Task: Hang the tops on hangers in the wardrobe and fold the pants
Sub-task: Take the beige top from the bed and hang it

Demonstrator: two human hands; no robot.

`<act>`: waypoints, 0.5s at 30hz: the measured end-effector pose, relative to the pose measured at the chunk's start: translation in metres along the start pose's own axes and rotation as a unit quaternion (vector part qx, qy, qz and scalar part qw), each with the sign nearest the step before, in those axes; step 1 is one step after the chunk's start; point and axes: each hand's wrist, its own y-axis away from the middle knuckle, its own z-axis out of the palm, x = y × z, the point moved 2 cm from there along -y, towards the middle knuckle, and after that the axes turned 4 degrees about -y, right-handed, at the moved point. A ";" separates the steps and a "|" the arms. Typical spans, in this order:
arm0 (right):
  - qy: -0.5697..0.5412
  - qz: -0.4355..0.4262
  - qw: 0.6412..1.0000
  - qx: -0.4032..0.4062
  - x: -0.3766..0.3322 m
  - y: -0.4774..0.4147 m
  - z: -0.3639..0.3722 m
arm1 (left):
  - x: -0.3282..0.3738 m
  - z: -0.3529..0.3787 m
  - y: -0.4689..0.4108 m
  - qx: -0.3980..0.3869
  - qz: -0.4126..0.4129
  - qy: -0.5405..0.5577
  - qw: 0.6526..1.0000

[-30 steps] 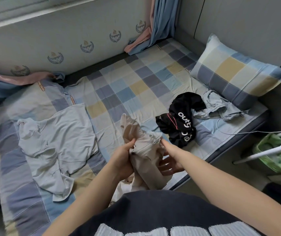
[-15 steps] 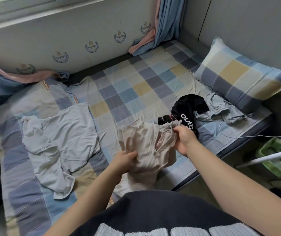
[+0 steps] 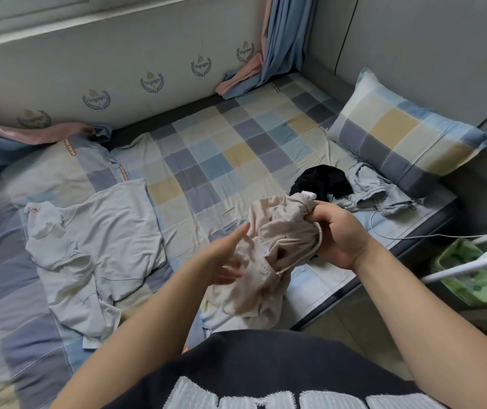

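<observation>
Now the left hand (image 3: 224, 255) lets go, fingers straightened beside the beige garment (image 3: 277, 231). The right hand (image 3: 342, 234) stays clamped on its bunched end, centre frame, over the checked bed (image 3: 221, 149). A pillow (image 3: 407, 137) lies upper right.

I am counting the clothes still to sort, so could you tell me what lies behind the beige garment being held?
A black garment shows behind the beige garment, its near part covered; the right hand grips the beige one. The checked sheet beneath is partly hidden.
</observation>
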 end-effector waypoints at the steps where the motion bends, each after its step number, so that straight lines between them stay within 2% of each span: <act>1: 0.005 -0.001 1.000 -0.005 0.000 0.004 -0.001 | -0.002 0.004 -0.002 -0.051 -0.038 0.009 0.998; 4: 0.007 -0.033 0.999 0.008 0.000 0.019 -0.004 | -0.008 0.023 -0.009 -0.135 -0.081 0.018 0.987; 8: 0.020 -0.081 0.995 0.052 0.005 0.038 -0.021 | -0.019 0.039 -0.012 -0.103 -0.023 0.131 0.986; 11: 0.043 -0.096 0.984 0.144 0.020 0.049 -0.043 | -0.034 0.028 -0.013 -0.097 0.008 0.261 0.960; 15: 0.092 -0.082 0.948 0.293 0.059 0.066 -0.065 | -0.061 -0.001 -0.009 -0.134 0.030 0.410 0.902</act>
